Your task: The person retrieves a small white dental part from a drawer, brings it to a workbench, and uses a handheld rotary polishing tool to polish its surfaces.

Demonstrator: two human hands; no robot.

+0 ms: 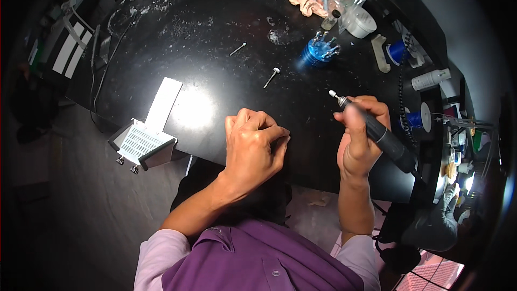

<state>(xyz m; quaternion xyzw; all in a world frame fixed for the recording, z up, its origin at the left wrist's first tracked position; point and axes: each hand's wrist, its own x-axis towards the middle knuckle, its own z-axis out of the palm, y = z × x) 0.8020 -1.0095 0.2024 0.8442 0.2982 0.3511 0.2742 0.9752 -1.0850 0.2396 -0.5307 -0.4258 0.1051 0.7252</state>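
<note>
My right hand [356, 136] grips a black rotary handpiece [389, 144] in the manner of a thick pen. A small white polishing tip [333, 93] sits at its upper end, pointing up and left. Left of it, over the table's near edge, my left hand [252, 144] is closed with thumb and fingertips pinched together. Whatever is in that pinch is hidden or too small to make out. Beyond the hands, two thin shank bits lie on the black table: one with a white round head [275, 72], the other a slimmer bit [237, 49].
A blue holder [316, 54] carries several upright bits. Beside the left forearm, a grilled box [144, 143] with a white strip [165, 102] is fixed to the table edge. Along the right stand a white tub [362, 25], a small bottle [330, 20], blue spools [397, 52] and a coiled cord [404, 89].
</note>
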